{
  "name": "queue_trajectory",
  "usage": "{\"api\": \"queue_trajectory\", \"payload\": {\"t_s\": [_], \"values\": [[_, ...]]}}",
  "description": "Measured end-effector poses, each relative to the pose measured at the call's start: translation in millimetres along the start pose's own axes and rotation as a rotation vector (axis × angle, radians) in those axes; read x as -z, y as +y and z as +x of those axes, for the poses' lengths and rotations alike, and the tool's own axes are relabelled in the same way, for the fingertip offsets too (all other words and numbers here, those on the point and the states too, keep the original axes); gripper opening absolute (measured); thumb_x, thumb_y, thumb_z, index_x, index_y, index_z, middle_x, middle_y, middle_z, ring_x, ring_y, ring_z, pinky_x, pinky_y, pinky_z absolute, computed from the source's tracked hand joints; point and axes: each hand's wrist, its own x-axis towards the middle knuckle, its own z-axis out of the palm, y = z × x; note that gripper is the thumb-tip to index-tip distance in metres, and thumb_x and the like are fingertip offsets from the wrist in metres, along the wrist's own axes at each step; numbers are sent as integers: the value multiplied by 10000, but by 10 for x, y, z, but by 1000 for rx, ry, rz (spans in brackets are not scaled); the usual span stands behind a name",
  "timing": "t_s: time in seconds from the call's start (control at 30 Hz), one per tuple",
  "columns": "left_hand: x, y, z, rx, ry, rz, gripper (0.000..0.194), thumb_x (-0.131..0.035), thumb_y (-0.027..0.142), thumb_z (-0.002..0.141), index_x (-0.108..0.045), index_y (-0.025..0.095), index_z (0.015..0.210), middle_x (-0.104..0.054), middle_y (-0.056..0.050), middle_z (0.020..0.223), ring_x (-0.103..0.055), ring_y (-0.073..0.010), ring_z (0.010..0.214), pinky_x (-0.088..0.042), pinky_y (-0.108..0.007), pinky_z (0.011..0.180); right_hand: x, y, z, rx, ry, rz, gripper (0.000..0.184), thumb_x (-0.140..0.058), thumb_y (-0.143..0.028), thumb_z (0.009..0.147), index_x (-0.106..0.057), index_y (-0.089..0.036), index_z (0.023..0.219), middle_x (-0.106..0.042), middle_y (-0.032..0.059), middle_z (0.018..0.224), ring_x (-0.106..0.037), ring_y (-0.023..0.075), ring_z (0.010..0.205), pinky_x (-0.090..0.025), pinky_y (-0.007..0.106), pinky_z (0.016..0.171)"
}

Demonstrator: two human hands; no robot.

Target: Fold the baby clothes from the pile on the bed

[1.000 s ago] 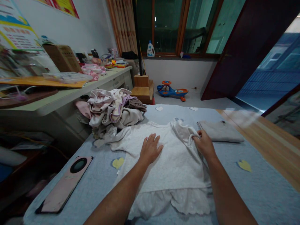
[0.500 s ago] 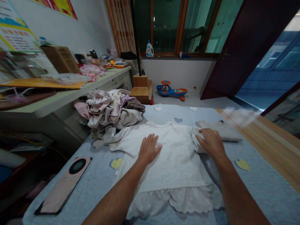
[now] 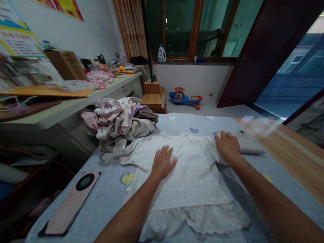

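Ruffled white top [image 3: 192, 179] under spread fingers [image 3: 165, 156]

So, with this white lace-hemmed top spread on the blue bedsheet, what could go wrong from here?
The right hand presses near the folded grey garment, so it might drag that fold out of shape. The white top's sleeve touches the crumpled clothes heap and could tangle. The pink phone near the blue bedsheet's edge might slide off.
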Motion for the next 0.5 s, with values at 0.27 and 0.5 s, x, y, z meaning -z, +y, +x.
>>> {"api": "queue_trajectory", "payload": {"t_s": [0.27, 0.5], "values": [[7, 7, -10, 1, -1, 5, 600, -415, 531, 949, -371, 239, 1471, -345, -94, 1567, -257, -255, 1464, -211, -471, 1184, -532, -1080, 35, 192, -214, 356, 567, -343, -374, 977, -384, -93, 1467, -345, 188, 1550, -291, 276, 1440, -223, 451, 1150], [28, 13, -2, 11, -22, -3, 606, -418, 536, 944, -364, 244, 1471, -341, -89, 1569, -248, -253, 1468, -206, -474, 1185, -952, -932, 264, -28, -175, 383, 660, -297, -505, 973, -354, -107, 1497, -262, 170, 1590, -227, 315, 1460, -182, 490, 1153]]}}
